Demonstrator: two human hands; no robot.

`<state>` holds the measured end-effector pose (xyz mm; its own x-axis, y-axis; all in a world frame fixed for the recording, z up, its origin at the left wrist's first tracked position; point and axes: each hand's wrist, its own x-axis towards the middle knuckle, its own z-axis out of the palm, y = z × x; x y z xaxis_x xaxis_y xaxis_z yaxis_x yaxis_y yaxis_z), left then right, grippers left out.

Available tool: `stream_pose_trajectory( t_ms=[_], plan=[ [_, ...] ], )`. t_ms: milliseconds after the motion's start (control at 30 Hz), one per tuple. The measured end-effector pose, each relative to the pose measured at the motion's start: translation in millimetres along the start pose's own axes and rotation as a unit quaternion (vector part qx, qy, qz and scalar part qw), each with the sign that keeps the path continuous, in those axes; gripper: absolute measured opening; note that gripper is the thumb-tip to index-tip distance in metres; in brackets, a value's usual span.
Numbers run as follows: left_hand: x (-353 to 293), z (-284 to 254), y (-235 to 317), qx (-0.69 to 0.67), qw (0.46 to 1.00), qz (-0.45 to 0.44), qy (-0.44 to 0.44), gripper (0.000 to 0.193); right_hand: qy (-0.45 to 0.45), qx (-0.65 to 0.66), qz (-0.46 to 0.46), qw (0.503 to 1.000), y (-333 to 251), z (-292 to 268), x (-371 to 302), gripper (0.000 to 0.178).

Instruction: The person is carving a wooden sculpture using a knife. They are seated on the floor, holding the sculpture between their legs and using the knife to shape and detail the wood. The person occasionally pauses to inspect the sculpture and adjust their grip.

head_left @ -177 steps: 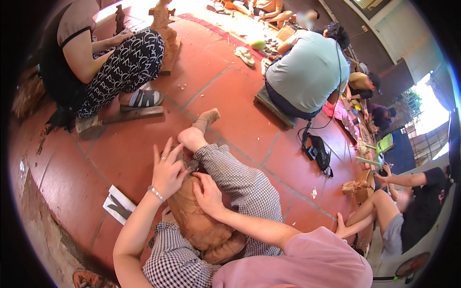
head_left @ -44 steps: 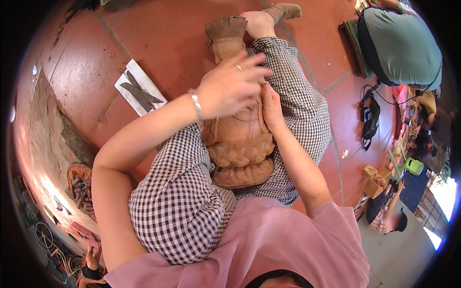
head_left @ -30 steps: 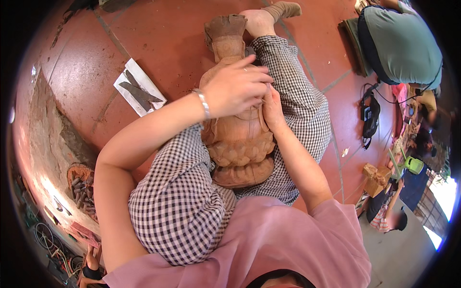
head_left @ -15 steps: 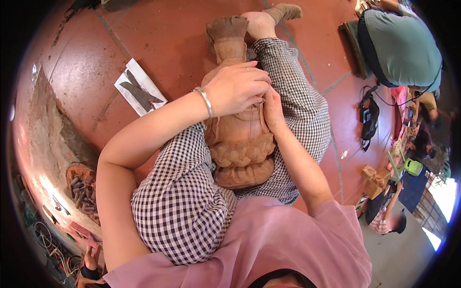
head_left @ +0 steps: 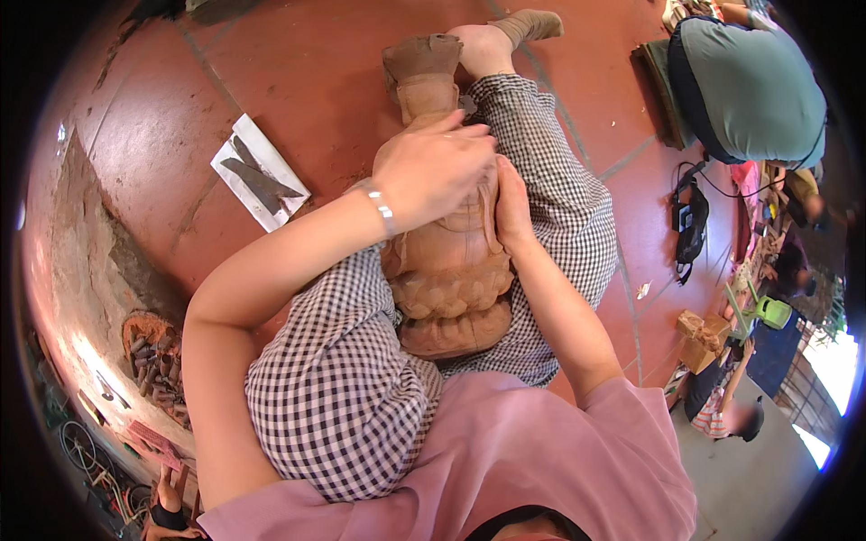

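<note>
A carved brown wooden statue [head_left: 451, 288] lies lengthwise between my legs, its flared dark end pointing away from me and its scalloped, rounded end towards my lap. My left hand [head_left: 433, 171], with a silver bracelet at the wrist, reaches across the statue's middle from the left, palm down. Its fingers are smeared by motion, and anything under them is hidden. My right hand [head_left: 514, 207] is closed against the statue's right side, thumb side up, close to the left fingertips. The carving beneath both hands is mostly covered.
Dark flat blades lie on white paper [head_left: 287, 206] on the red tiled floor to the left. Farther left, carving tools [head_left: 158, 365] fill a hollow. At right are a black bag [head_left: 691, 225], a cardboard box [head_left: 699, 347], a green chair [head_left: 771, 312] and other people.
My left hand has slid a little to the left over the statue, its fingers now blurred. The right hand stays at the statue's side, and the statue looks unmoved.
</note>
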<state>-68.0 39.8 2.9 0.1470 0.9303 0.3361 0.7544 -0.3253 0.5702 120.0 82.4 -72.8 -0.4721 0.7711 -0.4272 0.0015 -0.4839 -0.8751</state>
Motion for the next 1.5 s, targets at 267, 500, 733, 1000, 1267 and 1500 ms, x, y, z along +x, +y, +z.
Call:
stream_pose_trajectory(
  t_ms=[267, 500, 733, 1000, 1267, 1500],
  plan=[
    [7.3, 13.7, 6.9, 0.025, 0.998, 0.046, -0.018, 0.014, 0.026, -0.021, -0.018, 0.999, -16.0, 17.3, -7.9, 0.037],
    [-11.2, -19.6, -28.8, -0.113, 0.992, 0.030, -0.056, 0.005, 0.010, -0.022, -0.011, 1.000, -14.9, 9.3, -4.3, 0.035],
    [17.8, -13.7, -20.0, -0.149, 0.968, 0.110, -0.171, 0.012, -0.019, 0.015, -0.032, 0.999, -4.2, 4.8, -1.8, 0.034],
    [12.8, -32.4, -38.5, -0.181, 0.967, 0.051, -0.174, 0.023, 0.012, 0.014, -0.007, 1.000, -8.8, 8.9, -2.2, 0.034],
    [1.6, -47.2, -39.0, -0.102, 0.987, 0.009, -0.122, 0.026, -0.014, -0.047, -0.024, 0.998, -8.0, 6.9, -4.5, 0.038],
    [-17.0, 3.9, 4.2, -0.110, 0.991, 0.077, -0.005, 0.027, 0.004, -0.009, -0.033, 0.999, -3.4, 6.9, -0.4, 0.034]
  ],
)
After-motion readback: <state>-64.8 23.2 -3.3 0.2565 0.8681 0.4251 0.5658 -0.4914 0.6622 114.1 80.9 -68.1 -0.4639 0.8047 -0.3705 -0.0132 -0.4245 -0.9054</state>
